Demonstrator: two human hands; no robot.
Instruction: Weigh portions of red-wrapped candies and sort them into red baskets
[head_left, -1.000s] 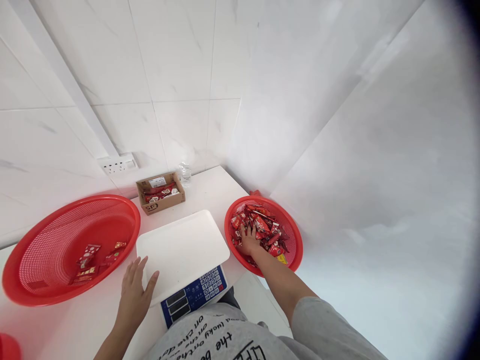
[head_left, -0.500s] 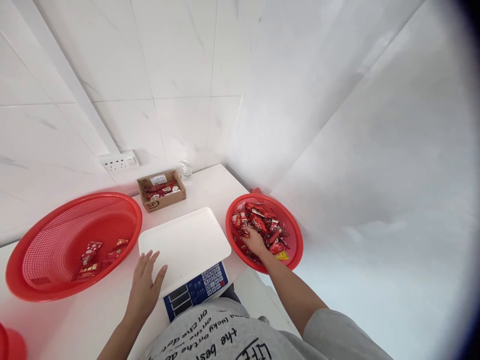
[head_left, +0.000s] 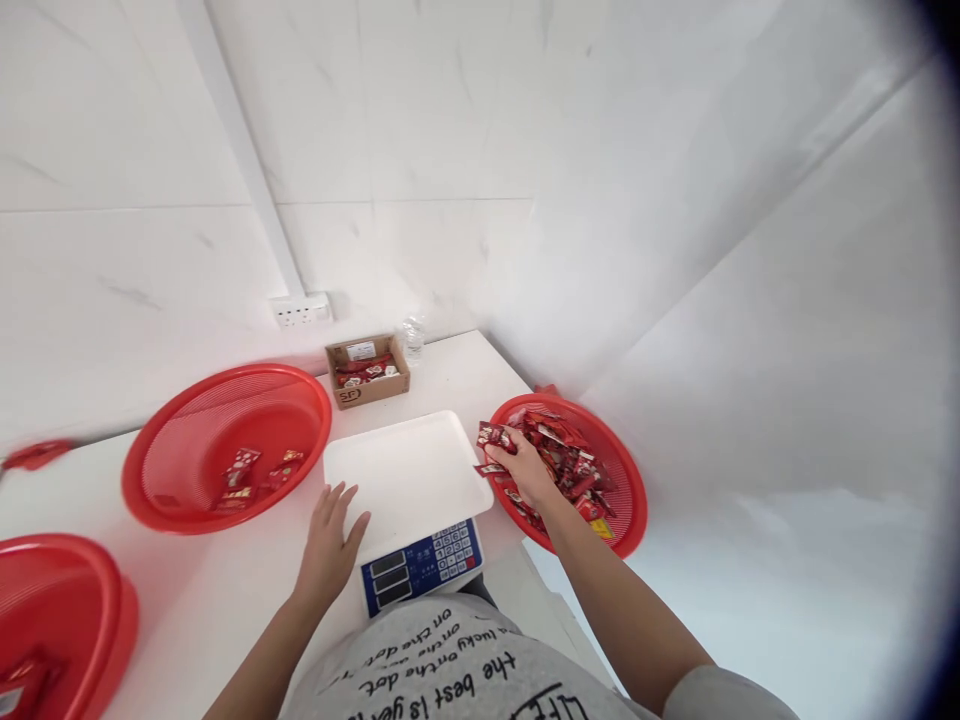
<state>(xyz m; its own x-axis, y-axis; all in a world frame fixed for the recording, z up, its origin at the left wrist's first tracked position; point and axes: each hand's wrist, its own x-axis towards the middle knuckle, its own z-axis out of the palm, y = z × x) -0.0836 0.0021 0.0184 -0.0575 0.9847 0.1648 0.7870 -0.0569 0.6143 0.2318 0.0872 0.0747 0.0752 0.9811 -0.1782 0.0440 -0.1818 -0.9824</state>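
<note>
My right hand is closed on a few small red snack packets, held over the left rim of the right red basket. Below it, that basket holds a heap of red packets, with one yellow piece among them. To the left is the digital scale, whose white tray is bare. My left hand lies at the tray's left edge with its fingers spread, holding nothing.
A second red basket with several packets stands left of the scale. Another red basket is at the lower left. Behind the scale are a cardboard box of red packets and a clear plastic item by the wall.
My right hand has come up out of the heap to the basket's left rim with packets in it. The view has turned left, bringing the lower-left basket further into sight.
</note>
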